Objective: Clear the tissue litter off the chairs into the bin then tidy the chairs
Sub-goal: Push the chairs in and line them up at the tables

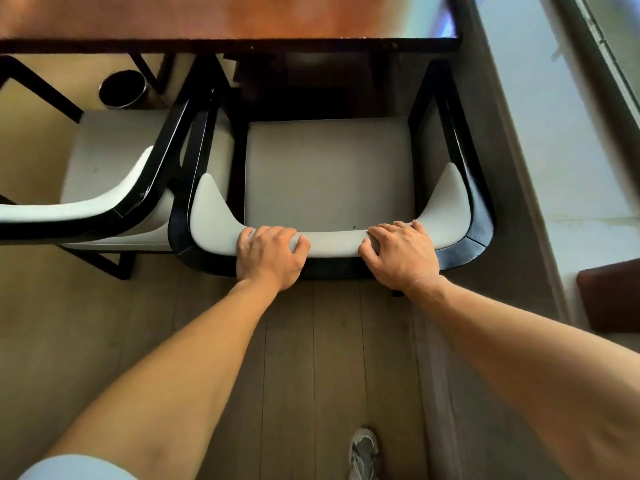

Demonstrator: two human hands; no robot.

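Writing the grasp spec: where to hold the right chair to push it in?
Top of the backrest, from behind, one hand each side of centre, as the left hand and right hand do now. It is the chair's nearest edge, and its padded rim lets fingers curl over.

Both hands [337, 254] gripping chair backrest [332, 242]

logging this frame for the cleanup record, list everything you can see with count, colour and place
chair: 1, pale grey seat, black frame, centre, at the table
second chair: 1, white and black, left, partly cut off
table: 1, reddish-brown top with dark edge, top
bin: 1, black, round, on the floor under the table, upper left
floor: 1, wooden planks, bottom
shoe: 1, grey, bottom centre
left hand: 1, grips the chair's backrest top
right hand: 1, grips the same backrest, further right
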